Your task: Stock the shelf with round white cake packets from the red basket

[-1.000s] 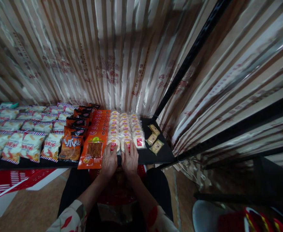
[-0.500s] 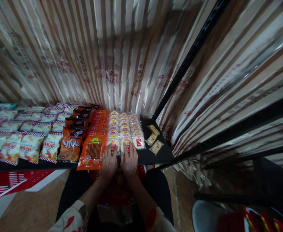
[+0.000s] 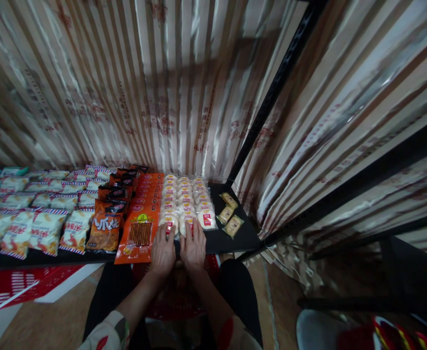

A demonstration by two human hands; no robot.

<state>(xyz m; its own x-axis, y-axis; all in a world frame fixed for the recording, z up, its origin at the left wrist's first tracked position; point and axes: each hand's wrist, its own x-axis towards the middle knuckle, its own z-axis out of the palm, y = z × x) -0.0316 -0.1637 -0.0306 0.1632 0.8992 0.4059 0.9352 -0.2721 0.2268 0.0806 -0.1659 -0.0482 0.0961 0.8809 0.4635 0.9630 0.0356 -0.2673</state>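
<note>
My left hand rests with its fingers stretched out on the front pack of round white crackers in the left column. Beside it, my right hand lies with extended fingers on the front pack of white crackers in the middle column. Both thumbs point inward, towards each other. The lower parts of both packs are hidden under the hands. A third column ends in a front cracker pack that neither hand touches. All three columns overlap backwards on the black shelf.
Orange stick-snack packs and orange-black bags stand left, then several rows of white snack bags. Small wrapped biscuits lie right. A black post rises at the corner before a striped curtain. A red basket sits below.
The view has tilted slightly, so the shelf sits a little lower in the picture. Both hands stay on the front cracker packs, with their fingers only slightly shifted.
</note>
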